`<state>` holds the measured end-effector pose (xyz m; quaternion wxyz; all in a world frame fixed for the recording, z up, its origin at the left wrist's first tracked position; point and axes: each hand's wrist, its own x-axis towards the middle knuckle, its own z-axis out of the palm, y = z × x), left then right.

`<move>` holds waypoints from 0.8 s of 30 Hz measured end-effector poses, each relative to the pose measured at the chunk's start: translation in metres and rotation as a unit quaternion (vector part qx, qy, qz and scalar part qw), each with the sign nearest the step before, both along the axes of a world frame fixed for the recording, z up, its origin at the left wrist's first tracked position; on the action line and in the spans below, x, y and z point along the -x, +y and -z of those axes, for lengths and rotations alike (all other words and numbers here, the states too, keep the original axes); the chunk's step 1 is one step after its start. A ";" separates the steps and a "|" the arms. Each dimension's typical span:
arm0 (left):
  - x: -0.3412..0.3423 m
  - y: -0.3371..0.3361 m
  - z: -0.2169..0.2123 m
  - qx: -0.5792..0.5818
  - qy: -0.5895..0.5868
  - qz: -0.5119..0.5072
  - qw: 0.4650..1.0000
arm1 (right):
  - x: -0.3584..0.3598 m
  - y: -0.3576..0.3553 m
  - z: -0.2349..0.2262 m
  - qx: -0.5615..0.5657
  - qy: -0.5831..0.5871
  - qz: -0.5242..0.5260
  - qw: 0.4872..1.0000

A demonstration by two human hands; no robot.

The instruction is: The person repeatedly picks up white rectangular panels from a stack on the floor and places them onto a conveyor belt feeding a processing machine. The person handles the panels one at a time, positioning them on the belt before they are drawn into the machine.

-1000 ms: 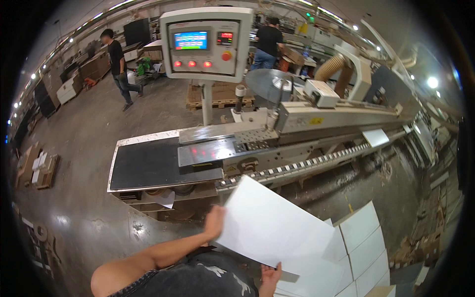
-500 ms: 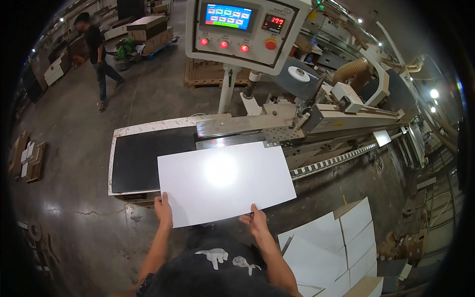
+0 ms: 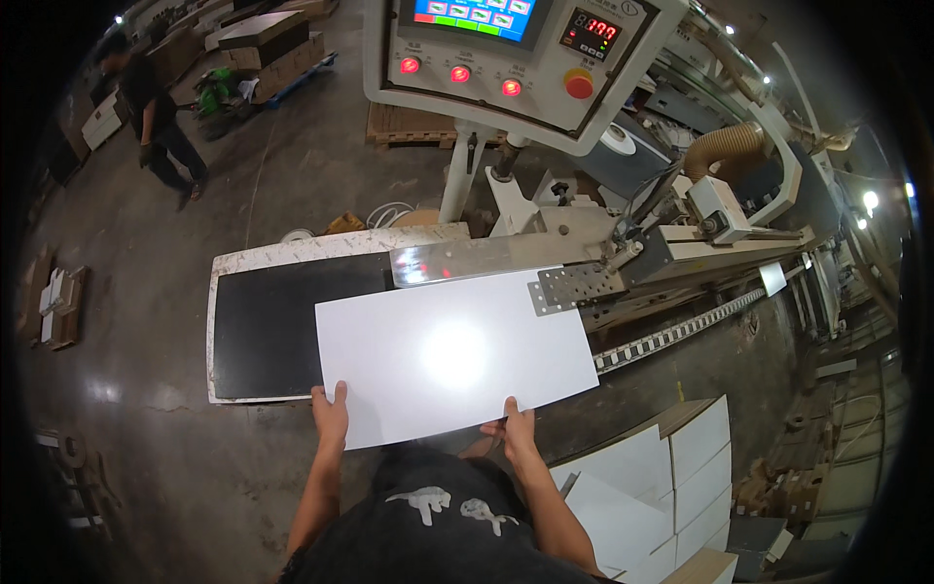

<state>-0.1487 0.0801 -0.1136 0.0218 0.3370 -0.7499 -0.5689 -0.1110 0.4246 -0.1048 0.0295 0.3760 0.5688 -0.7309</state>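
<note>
A white rectangular panel [image 3: 409, 380] lies level in front of me, its far edge against the metal guide [image 3: 467, 255] of a long machine. The panel's far right part passes beneath a perforated metal plate [image 3: 582, 287]. At the near left corner my left hand [image 3: 332, 414] grips the panel, thumb on top. My right hand [image 3: 514, 426] holds the near edge right of the middle, thumb above and fingers partly hidden below. Under the panel's left side is the machine's black table top [image 3: 268, 326] with a pale rim.
A control box [image 3: 530, 68] with a screen and red-lit buttons stands over the machine. Stacked white panels [image 3: 623, 487] are by my right side. A notched conveyor rail [image 3: 681, 331] runs off right. At the far left another person [image 3: 151, 117] walks near a green pallet jack [image 3: 216, 95].
The panel has slid a little to the right and its far edge now reaches under the perforated plate. Both hands still hold it. My view has shifted, and the other person has moved left.
</note>
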 end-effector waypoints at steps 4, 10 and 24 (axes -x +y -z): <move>0.001 0.005 -0.006 0.015 0.012 0.006 1.000 | -0.001 0.015 0.016 0.015 -0.035 -0.011 0.999; 0.003 0.035 0.012 0.030 -0.026 -0.019 0.999 | 0.011 0.048 -0.017 0.065 -0.054 -0.022 0.996; 0.032 0.174 -0.017 0.150 -0.091 0.027 0.984 | 0.027 0.174 0.011 0.035 -0.008 0.068 0.997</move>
